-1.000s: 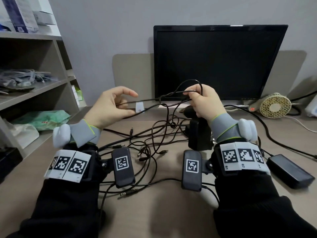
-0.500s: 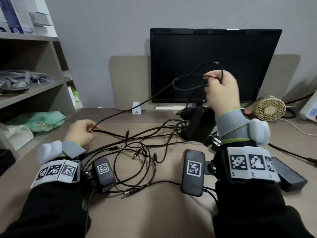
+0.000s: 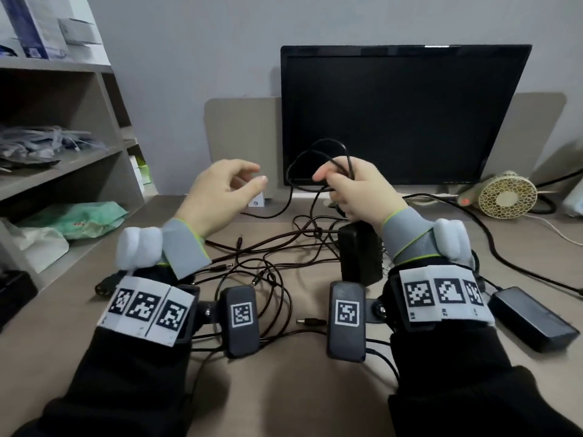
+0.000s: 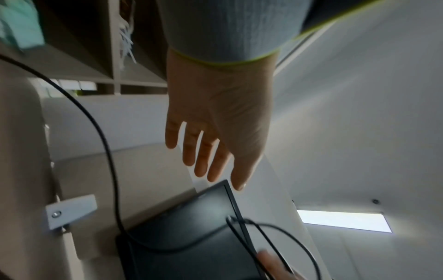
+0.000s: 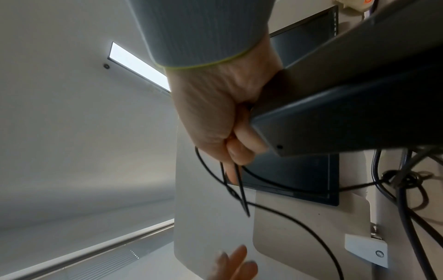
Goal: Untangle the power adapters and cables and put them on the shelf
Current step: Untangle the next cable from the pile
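Observation:
My right hand (image 3: 353, 187) is raised in front of the monitor and grips loops of a thin black cable (image 3: 315, 152), seen also in the right wrist view (image 5: 236, 181). A black power adapter (image 3: 359, 253) hangs below that hand, large in the right wrist view (image 5: 347, 113). My left hand (image 3: 227, 190) hovers just left of the loops with relaxed fingers (image 4: 203, 151) and holds nothing. A tangle of black cables (image 3: 268, 269) with loose barrel plugs lies on the desk below both hands. A second adapter (image 3: 530, 316) lies flat at the right.
A shelf unit (image 3: 63, 162) stands at the left with plastic bags and boxes on its boards. A dark monitor (image 3: 400, 115) is straight ahead, and a small fan (image 3: 504, 193) sits to its right. Thick black cables run across the desk's right side.
My left hand let go of the cable near the desk and rose up beside the right hand. My right hand came down and left a little with the cable loops.

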### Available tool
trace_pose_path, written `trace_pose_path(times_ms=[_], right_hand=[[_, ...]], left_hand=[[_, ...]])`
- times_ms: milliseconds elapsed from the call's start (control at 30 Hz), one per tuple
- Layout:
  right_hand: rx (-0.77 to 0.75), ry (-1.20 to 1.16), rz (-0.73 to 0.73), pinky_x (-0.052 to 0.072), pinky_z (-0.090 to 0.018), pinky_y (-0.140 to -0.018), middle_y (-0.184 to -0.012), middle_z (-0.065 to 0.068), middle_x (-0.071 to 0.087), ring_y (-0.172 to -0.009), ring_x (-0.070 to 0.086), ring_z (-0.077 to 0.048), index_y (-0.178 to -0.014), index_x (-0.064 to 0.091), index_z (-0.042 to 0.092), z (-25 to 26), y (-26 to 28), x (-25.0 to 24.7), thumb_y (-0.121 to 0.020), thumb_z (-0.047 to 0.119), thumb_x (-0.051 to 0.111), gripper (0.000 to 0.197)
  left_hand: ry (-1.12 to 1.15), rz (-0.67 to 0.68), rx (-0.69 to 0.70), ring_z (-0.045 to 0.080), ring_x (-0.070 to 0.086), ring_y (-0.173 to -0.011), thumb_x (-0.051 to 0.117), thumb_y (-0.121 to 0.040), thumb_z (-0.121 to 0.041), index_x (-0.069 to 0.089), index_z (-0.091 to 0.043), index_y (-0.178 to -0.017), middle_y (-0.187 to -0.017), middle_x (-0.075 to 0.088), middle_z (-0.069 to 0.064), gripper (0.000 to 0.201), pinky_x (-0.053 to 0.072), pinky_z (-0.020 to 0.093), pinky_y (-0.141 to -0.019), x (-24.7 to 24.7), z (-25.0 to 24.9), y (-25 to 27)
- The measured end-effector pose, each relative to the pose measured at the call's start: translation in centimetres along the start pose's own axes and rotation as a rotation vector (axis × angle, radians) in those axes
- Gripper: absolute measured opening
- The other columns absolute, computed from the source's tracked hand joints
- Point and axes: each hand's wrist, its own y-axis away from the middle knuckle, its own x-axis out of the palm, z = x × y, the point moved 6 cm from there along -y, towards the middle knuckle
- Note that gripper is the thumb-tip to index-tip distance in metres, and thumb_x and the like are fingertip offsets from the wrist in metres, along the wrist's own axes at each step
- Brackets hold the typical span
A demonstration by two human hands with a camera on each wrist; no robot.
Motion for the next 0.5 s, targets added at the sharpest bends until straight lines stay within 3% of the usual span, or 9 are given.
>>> trace_pose_path(times_ms=[100, 200, 267, 400, 500], right_hand=[[-0.029, -0.013, 0.146, 0.02, -0.016, -0.036, -0.054, 0.007, 0.029, -0.037, 0.026, -0.001, -0.081, 0.058, 0.02, 0.7, 0.6, 1.4, -0.097, 0.008, 0.038, 0.028], [-0.033, -0.01, 0.212, 0.019, -0.016, -0.036, -0.056, 0.006, 0.027, -0.036, 0.027, 0.0, -0.083, 0.056, 0.017, 1.0, 1.0, 2.3, -0.098, 0.006, 0.037, 0.027], [-0.028, 0.001, 0.203, 0.02, -0.016, -0.034, -0.054, 0.007, 0.03, -0.034, 0.029, 0.0, -0.086, 0.057, 0.015, 1.0, 1.0, 2.6, -0.097, 0.006, 0.038, 0.024], [-0.025, 0.061, 0.145, 0.025, -0.011, -0.034, -0.039, 0.017, 0.041, -0.031, 0.035, -0.001, -0.092, 0.06, 0.015, 0.8, 0.6, 3.2, -0.096, 0.008, 0.042, 0.019], [-0.014, 0.127, 0.145, 0.029, -0.011, -0.034, -0.041, 0.014, 0.041, -0.03, 0.039, 0.001, -0.092, 0.063, 0.015, 0.5, 0.5, 3.8, -0.096, 0.01, 0.043, 0.021]], left_hand=[[0.025, 0.094, -0.038, 0.01, 0.059, -0.084, 0.058, -0.091, -0.033, 0.063, -0.02, -0.113, -0.093, 0.063, -0.01, 0.026, 0.044, 0.023, -0.084, 1.7, -0.6, 0.1], [0.044, 0.096, -0.051, 0.015, 0.06, -0.073, 0.062, -0.089, -0.025, 0.067, -0.021, -0.092, -0.076, 0.064, -0.012, 0.007, 0.053, 0.033, -0.082, 1.7, -0.2, 0.1], [0.076, 0.101, -0.049, 0.015, 0.061, -0.069, 0.064, -0.087, -0.019, 0.068, -0.018, -0.085, -0.071, 0.065, -0.008, 0.005, 0.055, 0.037, -0.081, 1.6, -0.3, 0.1], [0.078, 0.144, 0.002, 0.013, 0.064, -0.069, 0.064, -0.084, -0.012, 0.067, -0.02, -0.08, -0.072, 0.068, -0.002, 0.009, 0.051, 0.025, -0.075, 1.5, -1.4, 0.4], [0.071, 0.162, 0.057, 0.014, 0.059, -0.064, 0.066, -0.073, -0.014, 0.068, -0.022, -0.075, -0.073, 0.068, 0.001, 0.009, 0.048, 0.026, -0.072, 1.4, -2.1, 0.7]])
